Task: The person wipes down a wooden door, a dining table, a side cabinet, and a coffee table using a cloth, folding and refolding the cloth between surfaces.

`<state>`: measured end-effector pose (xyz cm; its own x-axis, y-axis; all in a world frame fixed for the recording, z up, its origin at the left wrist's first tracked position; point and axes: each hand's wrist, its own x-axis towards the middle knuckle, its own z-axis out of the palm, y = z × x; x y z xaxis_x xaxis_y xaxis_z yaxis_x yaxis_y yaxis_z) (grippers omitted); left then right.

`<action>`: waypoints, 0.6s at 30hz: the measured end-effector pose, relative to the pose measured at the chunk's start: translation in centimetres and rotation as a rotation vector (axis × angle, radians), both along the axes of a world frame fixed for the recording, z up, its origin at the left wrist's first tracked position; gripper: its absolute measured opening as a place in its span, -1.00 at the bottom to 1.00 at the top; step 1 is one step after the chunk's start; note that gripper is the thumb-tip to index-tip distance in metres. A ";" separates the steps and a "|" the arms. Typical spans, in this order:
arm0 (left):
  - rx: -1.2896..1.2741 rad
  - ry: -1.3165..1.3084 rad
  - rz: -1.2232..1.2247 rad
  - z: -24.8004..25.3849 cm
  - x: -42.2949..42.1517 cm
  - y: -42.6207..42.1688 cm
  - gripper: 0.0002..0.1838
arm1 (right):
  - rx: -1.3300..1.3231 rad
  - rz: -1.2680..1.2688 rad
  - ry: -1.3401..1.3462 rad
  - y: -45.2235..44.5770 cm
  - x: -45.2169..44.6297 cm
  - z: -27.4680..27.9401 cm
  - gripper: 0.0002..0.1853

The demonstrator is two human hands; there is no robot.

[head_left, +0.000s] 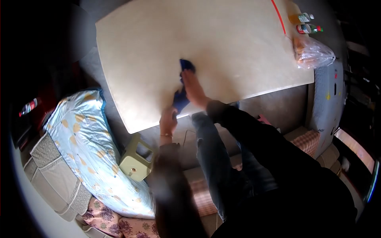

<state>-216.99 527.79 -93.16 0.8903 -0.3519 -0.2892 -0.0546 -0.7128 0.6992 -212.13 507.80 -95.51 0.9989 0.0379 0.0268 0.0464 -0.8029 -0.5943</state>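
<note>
A dark blue piece of cloth (pixel 181 100) stretches between my two hands over the near edge of the cream-coloured tabletop (pixel 143 59). My left hand (pixel 168 121) is closed around its lower end at the table's edge. Farther in over the tabletop, my right hand (pixel 193 88) grips the upper part, and a bunched end sticks out beyond the fingers. Motion blurs the cloth, so its exact kind cannot be made out.
On the table's right side lie a clear plastic bag (pixel 313 53), an orange drink bottle (pixel 301 18) and a red-labelled bottle (pixel 308 29). A pale green stool-like box (pixel 137 158) stands left of my legs, beside a light blue patterned quilt (pixel 87 139).
</note>
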 end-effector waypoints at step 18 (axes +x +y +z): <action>0.223 0.048 0.337 -0.2 -9.7 -6.0 -0.76 | -0.039 0.503 -0.083 -2.0 -6.4 1.2 -0.56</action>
